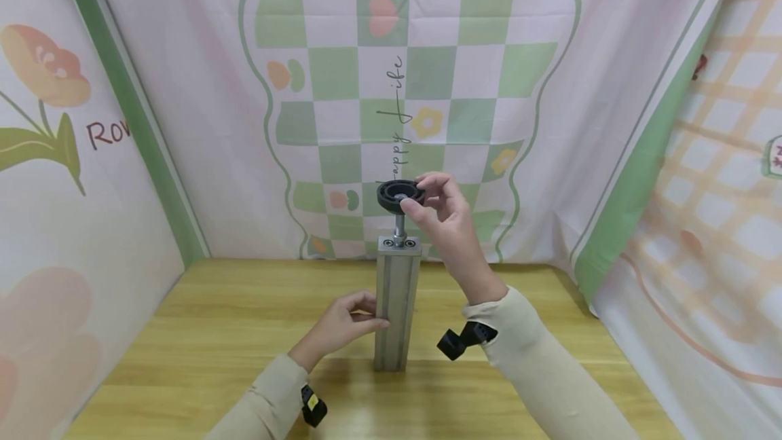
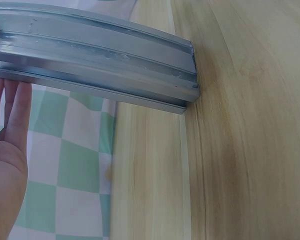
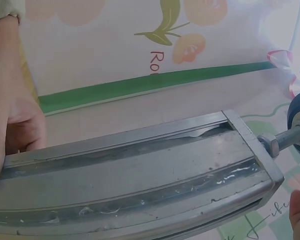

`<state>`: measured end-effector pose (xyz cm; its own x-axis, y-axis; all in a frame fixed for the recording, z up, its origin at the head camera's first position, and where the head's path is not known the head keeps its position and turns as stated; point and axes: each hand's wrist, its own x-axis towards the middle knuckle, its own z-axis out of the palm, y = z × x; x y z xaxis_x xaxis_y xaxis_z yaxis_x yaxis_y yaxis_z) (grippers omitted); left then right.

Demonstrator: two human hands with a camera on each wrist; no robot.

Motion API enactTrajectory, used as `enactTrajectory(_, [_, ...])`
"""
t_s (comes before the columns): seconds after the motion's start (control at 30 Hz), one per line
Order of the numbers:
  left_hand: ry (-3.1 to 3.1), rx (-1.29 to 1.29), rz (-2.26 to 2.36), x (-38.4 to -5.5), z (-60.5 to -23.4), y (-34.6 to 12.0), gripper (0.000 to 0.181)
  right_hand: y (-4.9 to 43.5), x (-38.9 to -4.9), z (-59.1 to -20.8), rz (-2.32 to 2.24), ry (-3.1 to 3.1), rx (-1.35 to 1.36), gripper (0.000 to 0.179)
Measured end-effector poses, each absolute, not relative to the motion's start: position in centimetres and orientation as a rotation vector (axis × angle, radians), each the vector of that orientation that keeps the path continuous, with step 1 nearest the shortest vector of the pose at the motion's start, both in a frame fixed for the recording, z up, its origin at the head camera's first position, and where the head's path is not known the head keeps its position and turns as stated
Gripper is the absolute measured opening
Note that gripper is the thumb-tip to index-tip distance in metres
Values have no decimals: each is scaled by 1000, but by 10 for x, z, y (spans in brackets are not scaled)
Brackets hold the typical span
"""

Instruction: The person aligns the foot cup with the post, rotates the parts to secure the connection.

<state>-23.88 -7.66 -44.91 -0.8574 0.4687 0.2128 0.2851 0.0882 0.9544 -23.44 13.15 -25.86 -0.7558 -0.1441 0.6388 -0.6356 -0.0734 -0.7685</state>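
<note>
My left hand [image 1: 342, 324] grasps one metal column [image 1: 395, 311] partway up, thumb on one side and fingers on another. It stands upright on the wooden tabletop [image 1: 244, 338], about midway between the left and right edges. On its upper end I count one end plate [image 1: 400, 250] with two dark screws [image 1: 411, 244] and one threaded bolt [image 1: 400, 226] rising between them. The bolt carries one black round foot [image 1: 387, 202], whose rim my right hand [image 1: 451, 223] pinches between thumb and fingers.
</note>
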Motion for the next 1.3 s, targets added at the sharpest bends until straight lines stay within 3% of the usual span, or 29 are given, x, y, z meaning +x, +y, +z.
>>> enactTrajectory(0.23, [2191,790,1885,-239,-450,-76,30,129,-236,-261,1720,-1807,859,54])
enactTrajectory(0.67, [2193,791,1881,-240,-449,-76,30,133,-241,-260,1821,-1874,1095,57])
enactTrajectory(1.3, [2206,770,1873,-239,-448,-76,29,133,-246,-263,1841,-1892,1163,51])
